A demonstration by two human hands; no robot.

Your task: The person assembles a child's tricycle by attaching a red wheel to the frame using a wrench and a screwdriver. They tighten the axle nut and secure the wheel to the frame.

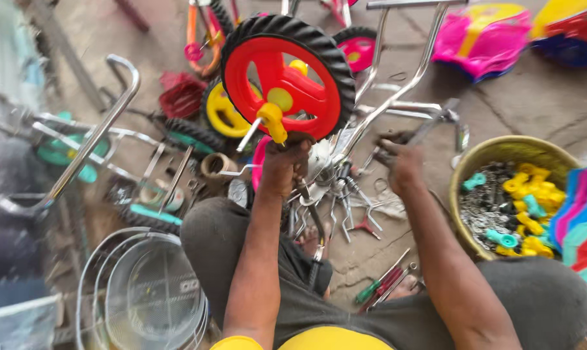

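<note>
A red plastic wheel with a black tyre [287, 74] stands upright in front of me, a yellow pedal [271, 122] sticking out from its hub. My left hand [284, 170] grips the fork or frame just under the wheel. My right hand [400, 163] is closed on a dark metal tool [430, 126] that points toward the chrome frame tubes [404, 91]. Small metal parts and wrenches [345, 198] lie on the ground between my knees.
A brass-coloured bowl [494, 150] at right holds bolts and yellow and teal plastic caps. Screwdrivers [381, 285] lie by my right leg. Wire baskets [147, 291] stack at lower left. Chrome handlebars [92, 139], more wheels [222, 113] and coloured plastic seats [481, 35] lie around.
</note>
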